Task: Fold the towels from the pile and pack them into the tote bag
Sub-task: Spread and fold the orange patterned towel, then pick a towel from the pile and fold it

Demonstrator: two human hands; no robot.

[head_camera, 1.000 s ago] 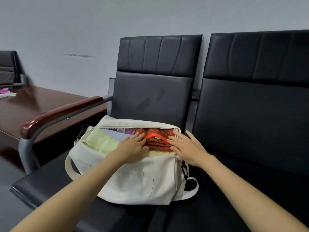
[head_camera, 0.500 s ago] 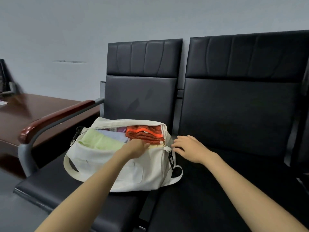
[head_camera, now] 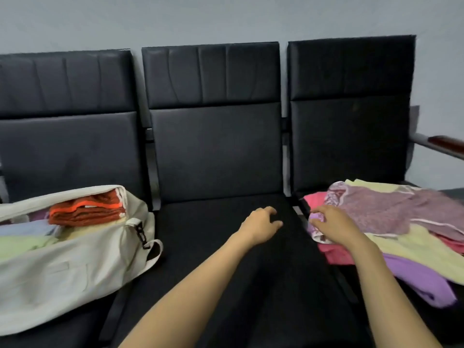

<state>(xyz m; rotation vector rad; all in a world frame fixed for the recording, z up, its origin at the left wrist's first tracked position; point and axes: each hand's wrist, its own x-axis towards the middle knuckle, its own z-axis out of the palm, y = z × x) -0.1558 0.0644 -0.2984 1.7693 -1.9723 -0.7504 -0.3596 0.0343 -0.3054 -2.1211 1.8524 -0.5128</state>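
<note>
Reaching stage: I judge this to be the start of a new pick, with both my hands out over the row of seats and aimed at the loose pile.
Pile of towels [head_camera: 411, 249]: heaped unfolded on the right seat [head_camera: 452, 322]. A mauve towel [head_camera: 391, 209] lies on top, and yellow-green, pink and purple ones overlap beneath it.
Tote bag [head_camera: 75, 259]: on the left seat [head_camera: 75, 332], well apart from the pile, with its mouth open. A folded orange towel [head_camera: 85, 209] sits uppermost inside, beside pale blue and green ones.
Left hand [head_camera: 261, 223]: above the bare middle seat [head_camera: 213, 247]. The grip is slack, fingers loosely bent, and it holds nothing.
Right hand [head_camera: 334, 224]: at the near left edge of the pile. The grip is spread, fingers apart and slightly bent, and no cloth is pinched. I cannot tell whether the tips touch the fabric.
Handling, as I judge it: the towels are light, soft and limp. They will sag from any single hold and cling to their neighbours, and they are not fragile.
Where to take hold: I would pinch the mauve towel at a corner or along its pale hem, since it lies free on top. My left hand would then take the adjacent corner so the cloth hangs flat.
Risk: a hold in the middle of the heap would likely drag the lower layers along.
Folding place: the middle seat looks suitable.
Progress: several towels are packed and several remain.
</note>
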